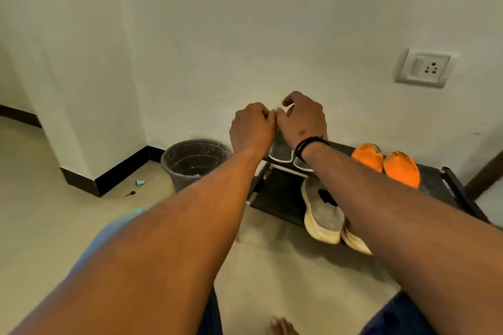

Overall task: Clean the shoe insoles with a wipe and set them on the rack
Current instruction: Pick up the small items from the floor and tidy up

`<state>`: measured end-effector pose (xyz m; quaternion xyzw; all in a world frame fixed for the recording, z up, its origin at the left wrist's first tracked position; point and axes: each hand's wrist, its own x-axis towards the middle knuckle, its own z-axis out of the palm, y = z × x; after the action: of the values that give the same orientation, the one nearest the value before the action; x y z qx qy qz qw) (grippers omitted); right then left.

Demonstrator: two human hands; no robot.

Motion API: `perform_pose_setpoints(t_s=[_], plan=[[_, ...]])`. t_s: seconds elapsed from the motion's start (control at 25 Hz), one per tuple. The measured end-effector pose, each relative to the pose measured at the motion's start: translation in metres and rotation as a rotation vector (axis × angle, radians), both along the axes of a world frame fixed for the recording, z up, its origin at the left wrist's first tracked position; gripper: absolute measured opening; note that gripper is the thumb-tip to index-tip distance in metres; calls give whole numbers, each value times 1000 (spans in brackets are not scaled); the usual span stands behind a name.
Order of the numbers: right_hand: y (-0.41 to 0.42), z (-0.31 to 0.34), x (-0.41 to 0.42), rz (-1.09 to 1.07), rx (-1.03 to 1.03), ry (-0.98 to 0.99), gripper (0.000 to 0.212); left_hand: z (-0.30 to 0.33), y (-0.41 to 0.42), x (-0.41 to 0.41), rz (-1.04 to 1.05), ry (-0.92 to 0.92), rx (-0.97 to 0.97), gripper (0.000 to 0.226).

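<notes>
- Both hands raised together over top shelf of rack (441, 179), against wall.
- Left hand (251, 129): fingers curled, pinching the top end of a grey insole (280, 147) at the fingertips.
- Right hand (303, 119): fingers curled too, thumb side meeting left hand at same top end; a small pale bit shows between the fingertips, can't tell if it's the wipe or the insole's tip.
- Insole stands near upright, leaning toward wall, long axis running up-down; white-edged lower end rests on shelf directly below the grip.
- Second insole (302, 164) just beside the first, mostly hidden by right wrist.
- Key relation: shelf straight down from both hands, both about equally near; letting go looks like the only move left for this one.
- Orange insoles (383, 163) lie further right on same shelf.
- Grey shoe (324, 215) on lower shelf; grey bucket (194, 162) on floor, left of rack.
</notes>
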<state>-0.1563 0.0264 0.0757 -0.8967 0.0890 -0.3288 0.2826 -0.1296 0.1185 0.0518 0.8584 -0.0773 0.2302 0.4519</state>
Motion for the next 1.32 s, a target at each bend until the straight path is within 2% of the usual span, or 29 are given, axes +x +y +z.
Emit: perform_pose_setpoints(t_s=[0.12,0.28,0.4,0.52,0.68,0.84,1.0,1.12,1.2,1.32], plan=[[37,3,59,114,-11,26,23,-2,45,38,104,11,100,27],[120,-41,112,365,1,154,27,-37,139,58,344,118,257,25],[175,-87,132,591,-221,255,31,-79,208,67,488,222,206,24],[211,-139,151,725,-326,314,29,-157,262,60,570,351,97,25],[245,-226,153,739,-216,461,30,-267,314,25,626,609,142,21],[247,-303,153,739,-187,590,33,-324,321,41,475,678,172,8],[244,-348,185,656,-232,674,42,-366,330,63,280,715,376,46],[264,-370,211,685,-294,743,50,-379,341,76,122,713,583,61],[287,-384,223,768,-361,768,56,-388,347,83,62,732,663,60],[313,-405,230,868,-534,802,65,-397,348,91,44,775,650,45]])
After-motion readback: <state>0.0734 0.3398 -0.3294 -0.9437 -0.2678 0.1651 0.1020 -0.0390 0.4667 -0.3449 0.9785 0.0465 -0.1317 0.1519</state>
